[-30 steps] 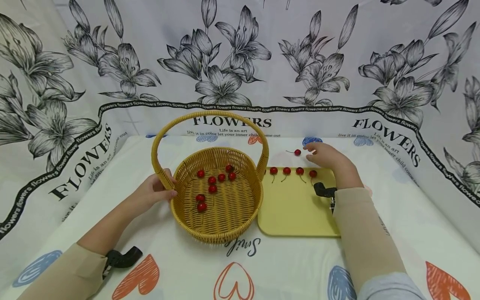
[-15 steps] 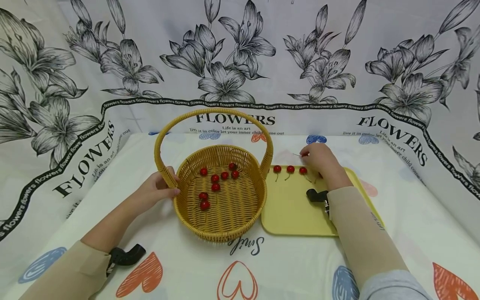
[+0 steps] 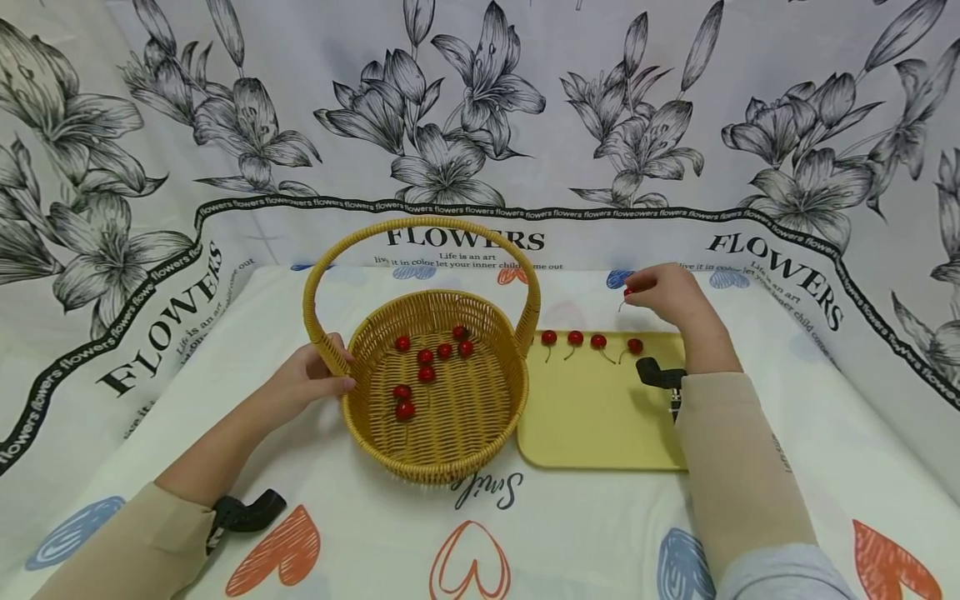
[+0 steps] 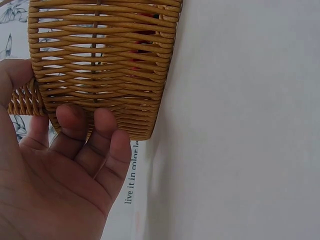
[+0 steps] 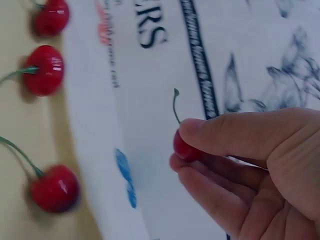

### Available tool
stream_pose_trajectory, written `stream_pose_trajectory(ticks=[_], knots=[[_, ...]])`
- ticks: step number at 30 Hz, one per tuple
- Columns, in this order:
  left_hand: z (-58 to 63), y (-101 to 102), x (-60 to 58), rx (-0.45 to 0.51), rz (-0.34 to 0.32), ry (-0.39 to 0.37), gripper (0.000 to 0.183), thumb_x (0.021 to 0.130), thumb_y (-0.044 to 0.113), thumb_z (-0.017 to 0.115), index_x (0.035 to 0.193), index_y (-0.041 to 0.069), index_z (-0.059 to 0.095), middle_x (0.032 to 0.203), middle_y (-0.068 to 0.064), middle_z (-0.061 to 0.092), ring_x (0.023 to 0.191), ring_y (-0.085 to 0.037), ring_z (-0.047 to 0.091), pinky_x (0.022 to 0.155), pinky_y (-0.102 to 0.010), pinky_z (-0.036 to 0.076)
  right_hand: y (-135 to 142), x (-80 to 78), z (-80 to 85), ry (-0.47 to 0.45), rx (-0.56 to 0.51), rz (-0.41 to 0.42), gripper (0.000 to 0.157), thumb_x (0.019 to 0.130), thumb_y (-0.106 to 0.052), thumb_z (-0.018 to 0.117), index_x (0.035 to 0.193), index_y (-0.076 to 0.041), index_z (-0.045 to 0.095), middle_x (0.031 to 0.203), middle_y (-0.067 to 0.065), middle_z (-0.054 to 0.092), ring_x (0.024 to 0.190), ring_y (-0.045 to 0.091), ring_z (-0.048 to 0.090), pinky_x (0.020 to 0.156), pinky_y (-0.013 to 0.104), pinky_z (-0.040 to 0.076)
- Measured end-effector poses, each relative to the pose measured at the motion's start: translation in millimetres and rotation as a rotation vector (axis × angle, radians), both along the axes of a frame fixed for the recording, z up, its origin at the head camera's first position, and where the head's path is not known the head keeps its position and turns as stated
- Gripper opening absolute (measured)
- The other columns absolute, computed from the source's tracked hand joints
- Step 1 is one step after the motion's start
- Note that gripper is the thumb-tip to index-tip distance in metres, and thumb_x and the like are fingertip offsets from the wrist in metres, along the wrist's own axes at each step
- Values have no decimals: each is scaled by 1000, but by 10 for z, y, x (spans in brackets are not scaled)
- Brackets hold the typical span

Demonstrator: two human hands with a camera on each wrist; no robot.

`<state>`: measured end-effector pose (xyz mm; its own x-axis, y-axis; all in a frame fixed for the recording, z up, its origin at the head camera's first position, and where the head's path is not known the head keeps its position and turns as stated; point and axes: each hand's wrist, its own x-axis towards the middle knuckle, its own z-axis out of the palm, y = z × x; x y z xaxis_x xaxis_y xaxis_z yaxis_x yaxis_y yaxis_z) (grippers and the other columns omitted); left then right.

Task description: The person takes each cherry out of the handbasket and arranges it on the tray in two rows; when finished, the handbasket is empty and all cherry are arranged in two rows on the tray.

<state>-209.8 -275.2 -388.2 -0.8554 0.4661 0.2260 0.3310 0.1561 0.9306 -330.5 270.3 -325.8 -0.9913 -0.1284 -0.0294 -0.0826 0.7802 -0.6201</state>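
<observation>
A round wicker basket with a tall arched handle stands left of a yellow tray. My left hand grips the basket's left side where the handle meets the rim; its fingers curl against the weave in the left wrist view. Several red cherries lie inside the basket. Above the tray's far edge, my right hand pinches one cherry between thumb and fingers, its green stem sticking out. A row of cherries with stems lies along the tray's far side.
A white cloth printed with hearts covers the table. Behind it hangs a curtain with black flower drawings and lettering. The tray's left edge sits close against the basket.
My right hand took hold of the cherry lying behind the tray, lifted it and moved slightly right. My left hand has stayed on the basket.
</observation>
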Motion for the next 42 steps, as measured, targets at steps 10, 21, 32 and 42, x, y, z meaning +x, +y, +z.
stream_pose_trajectory(ticks=[10,21,32,42], knots=[[-15,2,-16,14,-5,6,16,92,-9,62,102,-4,51,86,-5,62,74,-13,62,65,-32,56,209,287,212,-34,46,38,37,100,-13,63,133,3,64,135,27,58,119,44,58,96,58,47],[-12,-27,11,23,-13,9,15,93,-10,61,102,-5,50,88,-5,61,77,-13,63,67,-28,57,240,370,-178,-119,237,151,27,87,-10,74,109,7,72,106,19,70,96,33,60,89,49,50],[-5,24,-32,12,-5,-12,16,93,-8,63,102,-2,52,87,-6,64,77,-14,64,66,-30,57,159,380,-245,-98,257,67,27,88,-8,72,110,8,69,105,21,67,93,34,57,88,50,50],[-6,8,-10,14,1,-20,16,93,-8,63,102,-4,51,86,-7,65,77,-14,65,66,-30,58,200,331,-285,-48,268,59,19,89,-5,72,106,5,70,102,19,68,95,35,56,93,53,48]])
